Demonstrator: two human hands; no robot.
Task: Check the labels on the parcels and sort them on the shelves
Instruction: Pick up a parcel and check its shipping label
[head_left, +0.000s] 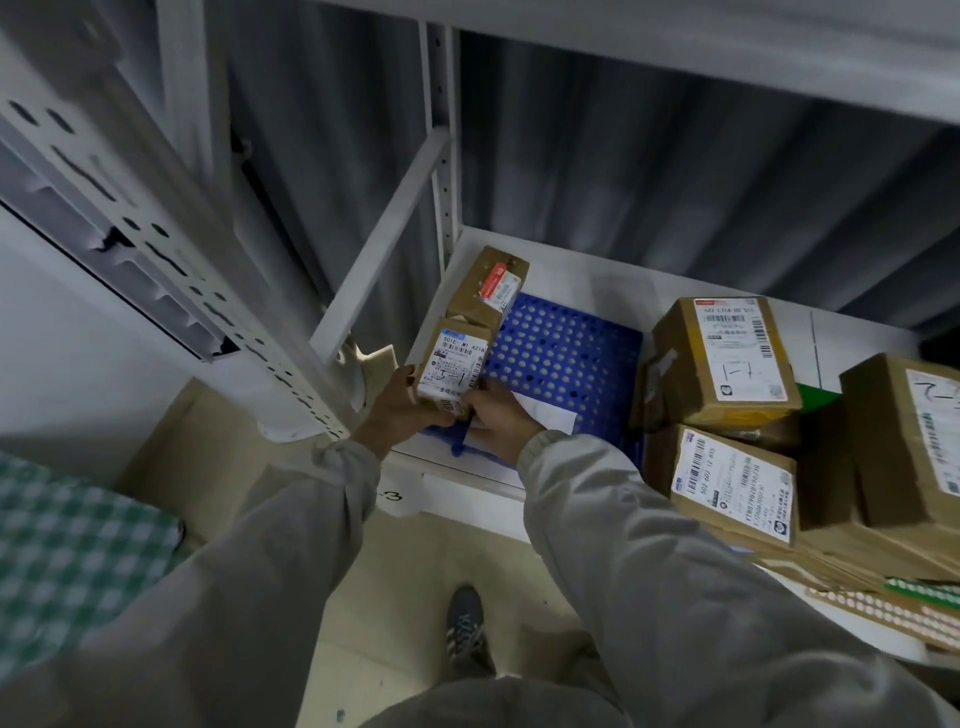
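Small labelled parcel sits at the left front corner of the blue perforated mat on the white shelf. Left hand grips its left side, fingers curled round the bottom edge. Right hand pinches its right lower corner, also holding a blue pen. Second small parcel touches it behind; bigger stacked parcels right of mat

Label text too small and blurred to read; rightmost box cut off by edge; right fingertips hidden behind small box.
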